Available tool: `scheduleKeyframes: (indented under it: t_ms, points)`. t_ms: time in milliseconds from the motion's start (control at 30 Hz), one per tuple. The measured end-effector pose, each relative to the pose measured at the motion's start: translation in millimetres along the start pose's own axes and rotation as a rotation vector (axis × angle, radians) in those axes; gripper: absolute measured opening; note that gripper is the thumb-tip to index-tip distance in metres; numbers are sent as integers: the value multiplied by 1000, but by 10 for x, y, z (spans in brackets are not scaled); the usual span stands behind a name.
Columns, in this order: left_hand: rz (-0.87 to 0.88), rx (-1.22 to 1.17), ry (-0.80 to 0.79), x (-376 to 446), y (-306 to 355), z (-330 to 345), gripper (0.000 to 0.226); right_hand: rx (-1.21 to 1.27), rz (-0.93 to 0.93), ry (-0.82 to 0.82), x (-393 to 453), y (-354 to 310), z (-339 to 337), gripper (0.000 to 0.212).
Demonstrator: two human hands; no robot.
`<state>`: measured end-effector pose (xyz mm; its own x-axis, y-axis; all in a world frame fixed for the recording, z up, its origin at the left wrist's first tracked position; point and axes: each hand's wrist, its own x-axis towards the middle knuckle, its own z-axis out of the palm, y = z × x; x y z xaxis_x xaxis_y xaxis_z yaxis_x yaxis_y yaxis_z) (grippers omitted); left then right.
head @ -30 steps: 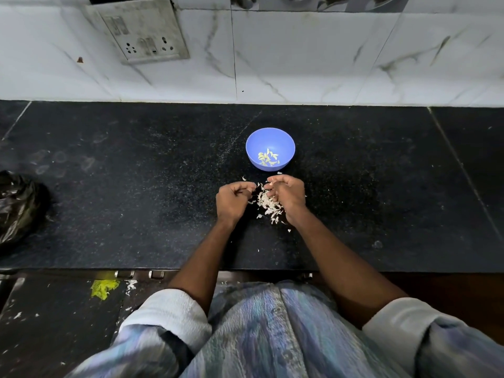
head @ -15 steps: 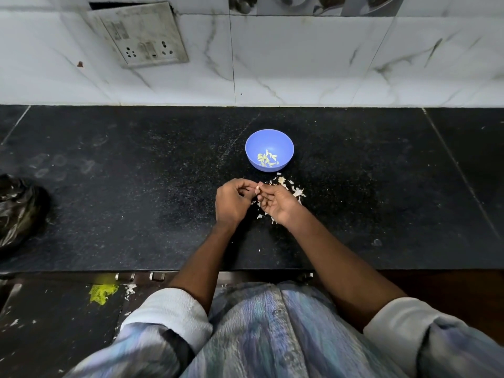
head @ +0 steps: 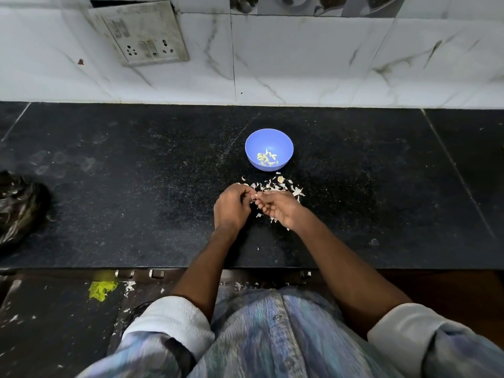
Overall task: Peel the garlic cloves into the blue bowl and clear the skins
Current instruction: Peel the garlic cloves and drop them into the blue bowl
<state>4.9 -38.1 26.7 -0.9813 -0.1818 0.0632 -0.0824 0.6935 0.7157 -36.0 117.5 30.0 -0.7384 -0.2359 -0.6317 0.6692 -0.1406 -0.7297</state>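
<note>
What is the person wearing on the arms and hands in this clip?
Both hands, left hand and right hand, are bare: no gloves, rings or watch visible. Forearms are uncovered; the shirt sleeves, a blue-purple streaked fabric, are rolled up, showing whitish lining.

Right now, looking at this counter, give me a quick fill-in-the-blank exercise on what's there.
1. The peeled garlic cloves lie inside the ____ bowl.
2. The loose skins lie on the counter between the bowl and the ____.
3. The crumpled bag at the counter's left edge is ____.
4. The socket plate is mounted on the ____.

Missing words: blue; hands; black; wall
</note>
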Motion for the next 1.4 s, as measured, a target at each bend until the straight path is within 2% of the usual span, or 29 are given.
scheduleKeyframes:
  t_ms: [200,333,433,633,933,1400]
  points:
    - [-137,-315,7,163,40,35,10,-93,-83,-53,0,-181,-19,15]
    - [-122,-380,3,186,86,124,14,-203,-184,-25,61,-239,-105,9]
    - [-86,-404,7,165,87,172,7,-258,-206,-41,77,-281,-180,8]
    - [17,-330,-41,164,55,196,14,-333,-188,-98,53,-317,-304,15]
    - [51,-201,-37,293,101,189,22,-367,-188,-61,50,-385,-371,15]
    - [99,-243,-48,296,86,111,12,-252,-158,-25,-16,-360,-251,15]
